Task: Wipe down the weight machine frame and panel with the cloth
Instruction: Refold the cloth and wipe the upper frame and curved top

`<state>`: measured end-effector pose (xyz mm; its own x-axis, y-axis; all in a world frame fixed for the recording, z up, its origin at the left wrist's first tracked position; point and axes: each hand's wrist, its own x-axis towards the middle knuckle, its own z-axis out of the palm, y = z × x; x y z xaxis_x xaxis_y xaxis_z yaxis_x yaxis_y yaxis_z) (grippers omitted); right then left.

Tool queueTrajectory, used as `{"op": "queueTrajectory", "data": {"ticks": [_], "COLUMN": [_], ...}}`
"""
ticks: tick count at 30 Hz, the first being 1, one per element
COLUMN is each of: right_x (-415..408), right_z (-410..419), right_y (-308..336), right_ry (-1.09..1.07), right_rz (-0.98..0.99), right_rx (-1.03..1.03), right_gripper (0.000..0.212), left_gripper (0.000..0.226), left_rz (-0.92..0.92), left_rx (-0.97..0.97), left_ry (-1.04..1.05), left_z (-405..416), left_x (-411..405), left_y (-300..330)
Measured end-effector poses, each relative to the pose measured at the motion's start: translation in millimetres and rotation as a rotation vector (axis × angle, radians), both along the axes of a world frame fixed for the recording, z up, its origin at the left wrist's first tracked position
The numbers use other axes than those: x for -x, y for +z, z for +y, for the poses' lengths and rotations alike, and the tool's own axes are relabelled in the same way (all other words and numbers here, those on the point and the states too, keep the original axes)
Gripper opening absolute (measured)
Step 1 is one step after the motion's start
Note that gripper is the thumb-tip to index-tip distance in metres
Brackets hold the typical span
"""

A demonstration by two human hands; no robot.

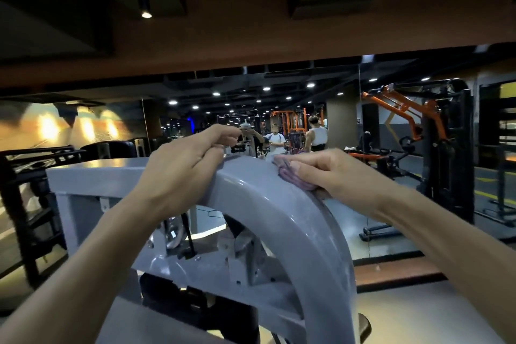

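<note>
The grey weight machine frame [279, 212] arches across the middle of the view, with a flat grey top bar [92, 176] running left. My left hand [187, 165] rests on the crown of the arch, fingers curled over its far edge. My right hand [329, 173] presses a folded purple cloth [290, 176] against the arch just right of the crown, thumb and fingers wrapped around the wad. Most of the cloth is hidden under that hand.
Under the arch sit a pulley, a black cable [190, 234] and grey brackets. A mirror wall ahead reflects people and orange-and-black machines [418, 120]. A black rack [33, 204] stands at the left. A low brown ceiling beam [251, 45] hangs overhead.
</note>
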<state>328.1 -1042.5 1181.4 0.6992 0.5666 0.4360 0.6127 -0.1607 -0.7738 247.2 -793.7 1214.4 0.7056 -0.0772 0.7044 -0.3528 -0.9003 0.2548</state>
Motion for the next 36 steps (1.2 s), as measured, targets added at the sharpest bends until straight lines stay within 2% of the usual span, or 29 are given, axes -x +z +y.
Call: {"op": "queueTrajectory", "data": {"ticks": [4,7,13,20,24,29,32,36], "right_x": [4,2,-5,0,4,-3,-7,-10], "right_z": [-27,-26,20,6,-16,0,27,34], "right_y": [-31,-25,20,-13,-31,-4,19,16], "right_ry": [0.053,0.058,-0.005,-0.021,0.005,-0.023,-0.081,-0.112], "right_rz": [0.162,0.195,0.057,0.056,0.141,0.136,0.024,-0.001], "right_rx": [-0.119,-0.131,-0.011,-0.122,-0.153,-0.086,0.008,-0.009], "right_gripper": [0.04,0.038,0.03,0.032,0.033,0.029,0.023,0.031], "left_gripper": [0.047,0.048,0.049,0.05,0.051,0.053,0.054,0.053], "left_rz": [-0.002,0.015,0.009,0.004,-0.001,-0.003,-0.002,-0.002], "left_rx": [-0.002,-0.013,-0.017,-0.006,-0.007,-0.036,-0.043,-0.038], "left_ry": [0.002,0.002,0.014,0.005,-0.002,0.0,0.002,0.006], "left_z": [-3,-3,-2,0,1,-1,1,2], "left_x": [0,-1,-3,-2,-2,-5,-4,-3], "left_y": [0,1,0,0,0,1,1,0]}}
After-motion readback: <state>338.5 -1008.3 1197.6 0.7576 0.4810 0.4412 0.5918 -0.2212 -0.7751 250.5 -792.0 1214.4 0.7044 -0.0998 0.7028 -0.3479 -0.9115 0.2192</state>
